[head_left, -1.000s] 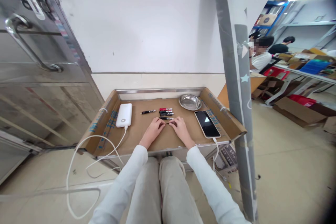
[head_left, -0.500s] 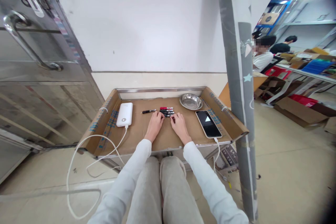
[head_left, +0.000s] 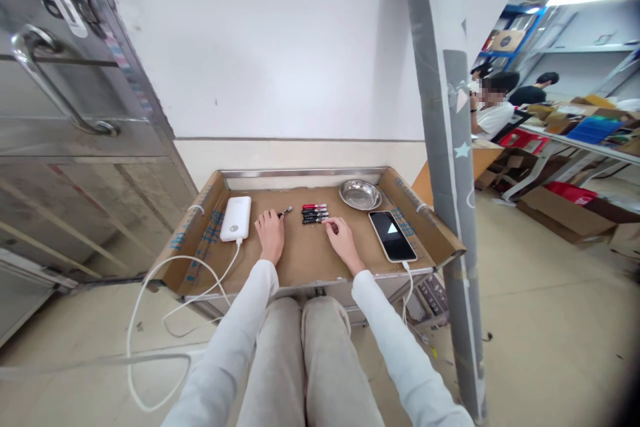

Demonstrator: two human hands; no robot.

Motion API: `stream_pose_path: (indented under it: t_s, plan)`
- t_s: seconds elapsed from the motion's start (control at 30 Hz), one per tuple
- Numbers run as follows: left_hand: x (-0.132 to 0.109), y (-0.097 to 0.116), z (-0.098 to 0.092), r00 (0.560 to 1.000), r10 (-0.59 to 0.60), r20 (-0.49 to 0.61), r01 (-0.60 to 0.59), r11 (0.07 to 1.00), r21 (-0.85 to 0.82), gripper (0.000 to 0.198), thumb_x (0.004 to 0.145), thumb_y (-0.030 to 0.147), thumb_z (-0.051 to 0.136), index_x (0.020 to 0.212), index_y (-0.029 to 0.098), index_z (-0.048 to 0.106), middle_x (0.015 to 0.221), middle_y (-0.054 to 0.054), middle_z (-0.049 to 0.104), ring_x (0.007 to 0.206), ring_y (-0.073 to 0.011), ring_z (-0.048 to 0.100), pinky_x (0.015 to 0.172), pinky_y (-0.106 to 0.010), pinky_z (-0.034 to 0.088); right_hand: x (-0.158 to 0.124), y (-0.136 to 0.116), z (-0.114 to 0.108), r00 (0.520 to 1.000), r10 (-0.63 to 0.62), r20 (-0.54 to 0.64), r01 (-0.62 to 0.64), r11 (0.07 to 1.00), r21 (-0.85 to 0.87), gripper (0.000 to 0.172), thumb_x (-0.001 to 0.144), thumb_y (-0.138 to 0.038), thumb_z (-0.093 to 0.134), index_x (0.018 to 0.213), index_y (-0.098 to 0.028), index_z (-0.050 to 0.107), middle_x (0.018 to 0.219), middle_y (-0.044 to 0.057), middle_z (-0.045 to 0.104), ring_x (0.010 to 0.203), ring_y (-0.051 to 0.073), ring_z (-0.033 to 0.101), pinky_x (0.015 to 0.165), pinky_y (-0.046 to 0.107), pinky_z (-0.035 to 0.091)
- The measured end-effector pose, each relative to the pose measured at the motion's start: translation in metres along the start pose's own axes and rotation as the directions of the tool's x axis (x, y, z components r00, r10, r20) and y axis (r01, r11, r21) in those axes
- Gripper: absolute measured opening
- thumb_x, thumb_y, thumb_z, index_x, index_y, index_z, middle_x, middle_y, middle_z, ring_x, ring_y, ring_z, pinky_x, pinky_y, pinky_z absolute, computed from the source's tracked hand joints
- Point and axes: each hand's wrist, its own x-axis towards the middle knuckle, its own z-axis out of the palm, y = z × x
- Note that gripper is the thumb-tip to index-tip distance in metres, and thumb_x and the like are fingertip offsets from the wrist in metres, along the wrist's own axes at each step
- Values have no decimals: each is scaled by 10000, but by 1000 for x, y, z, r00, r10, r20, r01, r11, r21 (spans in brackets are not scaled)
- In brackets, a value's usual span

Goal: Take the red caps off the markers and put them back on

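Observation:
A row of markers lies side by side on the cardboard, a red marker (head_left: 314,206) at the back and several black markers (head_left: 312,216) in front of it. My right hand (head_left: 343,243) rests just in front of the row's right end, thumb and fingertips pinched at the tip of the nearest black marker. To the left of the row, my left hand (head_left: 271,236) is over a separate black marker (head_left: 287,211), fingers curled down on it. Only the right end of that marker sticks out past the fingers; the rest is hidden.
A white power bank (head_left: 235,217) with a cable lies at left. At right are a shallow steel bowl (head_left: 360,194) and a plugged-in phone (head_left: 393,236). Cardboard sides (head_left: 425,217) edge the table, and a grey wrapped pole (head_left: 453,147) stands beside it. People sit in the background.
My left hand has moved left, from the row's left end to the separate black marker. My right hand has stayed by the row's right end. The view has shifted slightly.

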Motion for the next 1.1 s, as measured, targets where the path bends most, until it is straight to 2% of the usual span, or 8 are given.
stream_pose_path:
  t_s: [0.17, 0.3, 0.47, 0.63, 0.8, 0.9, 1.0, 1.1]
  plan:
    - [-12, 13, -11, 977, 182, 113, -112, 884, -455, 173, 905, 288, 445, 980, 182, 560, 966, -72, 580, 908, -192, 571, 832, -351, 462, 2, -2, 5, 996, 90, 15, -91, 969, 229, 406, 864, -490, 437, 1117, -193, 551, 982, 67, 637, 802, 162, 579, 742, 294, 457]
    - [-18, 47, -15, 917, 340, 211, -128, 749, -650, 160, 866, 297, 531, 983, 206, 589, 993, -43, 597, 905, -157, 586, 802, -294, 474, 4, 3, 0, 968, 237, 87, -247, 815, 524, 441, 812, -539, 512, 1098, -207, 566, 918, 40, 657, 668, 127, 581, 604, 256, 466]
    - [-11, 75, -15, 932, 268, 245, 21, 634, -773, 240, 794, 312, 623, 987, 183, 561, 991, -53, 645, 819, -146, 610, 775, -305, 496, 5, 9, -13, 925, 260, 277, -379, 572, 728, 324, 750, -429, 636, 962, -186, 664, 879, 40, 689, 672, 123, 608, 631, 261, 491]
    - [-3, 64, -20, 956, 161, 245, 108, 584, -804, 288, 789, 343, 616, 1017, 178, 555, 973, -60, 652, 851, -152, 618, 800, -311, 500, 4, 9, -15, 894, 292, 339, -444, 492, 749, 279, 721, -344, 695, 950, -184, 692, 902, 43, 710, 779, 146, 650, 785, 297, 526]
    - [-5, 33, -20, 966, 78, 248, 148, 617, -773, 259, 795, 360, 598, 975, 174, 596, 980, -61, 659, 883, -163, 619, 843, -318, 487, 3, 8, -13, 910, 270, 316, -412, 487, 770, 298, 675, -293, 747, 946, -177, 701, 938, 46, 713, 917, 169, 652, 993, 353, 457]
    - [-13, 20, -17, 935, 148, 323, 133, 697, -705, 213, 811, 356, 576, 941, 193, 621, 954, -42, 675, 853, -168, 629, 830, -324, 489, 3, 7, -12, 925, 267, 269, -370, 486, 792, 304, 668, -302, 750, 938, -173, 700, 1012, 58, 699, 1020, 197, 625, 1050, 395, 412]
    - [-21, 18, -13, 893, 265, 365, 21, 784, -620, 172, 830, 342, 561, 925, 213, 624, 894, -22, 674, 790, -169, 618, 788, -330, 491, 3, 5, -13, 930, 263, 256, -356, 474, 805, 295, 705, -344, 714, 939, -166, 697, 1037, 74, 693, 1067, 220, 607, 1059, 428, 400]
    - [-23, 25, -9, 873, 377, 310, -194, 851, -488, 95, 836, 293, 568, 868, 211, 604, 862, -31, 646, 828, -196, 575, 801, -361, 465, 3, 3, -15, 931, 237, 277, -358, 451, 818, 297, 754, -362, 651, 969, -161, 687, 1044, 90, 690, 1086, 229, 600, 1065, 439, 390]
